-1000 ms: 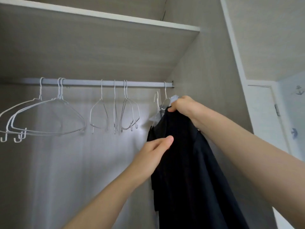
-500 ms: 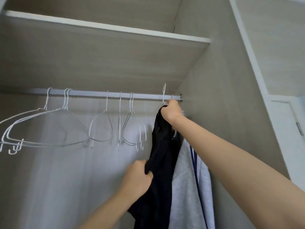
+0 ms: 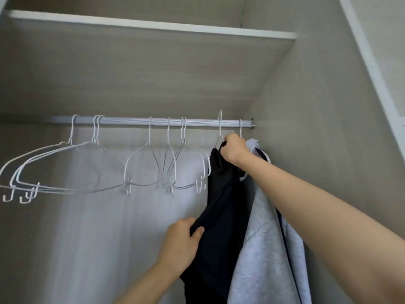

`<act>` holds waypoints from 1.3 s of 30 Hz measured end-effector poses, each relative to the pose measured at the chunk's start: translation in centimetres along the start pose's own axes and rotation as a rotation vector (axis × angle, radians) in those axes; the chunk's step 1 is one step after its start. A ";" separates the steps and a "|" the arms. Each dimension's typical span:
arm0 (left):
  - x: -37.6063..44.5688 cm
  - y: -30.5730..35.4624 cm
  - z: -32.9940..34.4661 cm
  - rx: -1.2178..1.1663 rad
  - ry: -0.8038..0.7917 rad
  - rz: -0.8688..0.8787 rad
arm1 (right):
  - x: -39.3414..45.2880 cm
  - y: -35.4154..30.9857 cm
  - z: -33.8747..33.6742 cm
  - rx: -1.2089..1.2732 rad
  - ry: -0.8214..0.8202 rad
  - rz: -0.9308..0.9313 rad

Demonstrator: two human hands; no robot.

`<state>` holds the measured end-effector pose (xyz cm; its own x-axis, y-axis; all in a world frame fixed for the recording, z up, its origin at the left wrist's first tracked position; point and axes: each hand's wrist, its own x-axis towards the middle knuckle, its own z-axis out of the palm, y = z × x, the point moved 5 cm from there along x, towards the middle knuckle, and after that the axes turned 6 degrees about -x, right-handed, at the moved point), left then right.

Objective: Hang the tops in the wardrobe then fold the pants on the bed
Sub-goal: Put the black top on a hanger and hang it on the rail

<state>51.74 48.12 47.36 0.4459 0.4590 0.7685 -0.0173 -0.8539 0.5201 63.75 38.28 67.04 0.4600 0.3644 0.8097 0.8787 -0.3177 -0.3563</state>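
Observation:
A black top (image 3: 221,194) on a white wire hanger (image 3: 219,126) hangs at the right end of the wardrobe rail (image 3: 135,121). My right hand (image 3: 233,149) grips the hanger's neck and the top's collar just below the rail; the hook stands over the rail. My left hand (image 3: 180,240) pinches the black fabric lower down on its left edge. A grey top (image 3: 267,249) with a dark stripe hangs on its own hanger right behind, against the side wall.
Several empty white wire hangers (image 3: 151,165) hang along the rail to the left. A shelf (image 3: 153,27) runs above the rail. The wardrobe's right side wall (image 3: 317,128) is close to the grey top.
My right hand raised the hanger with the black top to the rail, beside the grey top. My left hand dropped lower and took hold of the black fabric's edge.

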 end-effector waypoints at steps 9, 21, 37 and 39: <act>-3.6 -0.8 1.3 -0.068 0.010 0.066 | -4.1 -0.5 -0.5 -0.130 0.040 -0.091; -10.6 -2.2 1.8 -0.082 -0.034 0.090 | -19.3 0.4 1.7 -0.346 0.001 -0.302; -27.1 -1.0 -7.0 0.122 0.016 -0.264 | -38.3 -0.3 3.4 0.146 -0.308 -0.441; -30.5 0.4 -7.8 0.169 0.058 -0.320 | -40.7 -0.3 3.7 0.274 -0.373 -0.451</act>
<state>31.15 35.71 27.03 0.3531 0.7186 0.5991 0.2656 -0.6910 0.6723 45.22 26.77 32.45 0.0084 0.7056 0.7086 0.9741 0.1543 -0.1652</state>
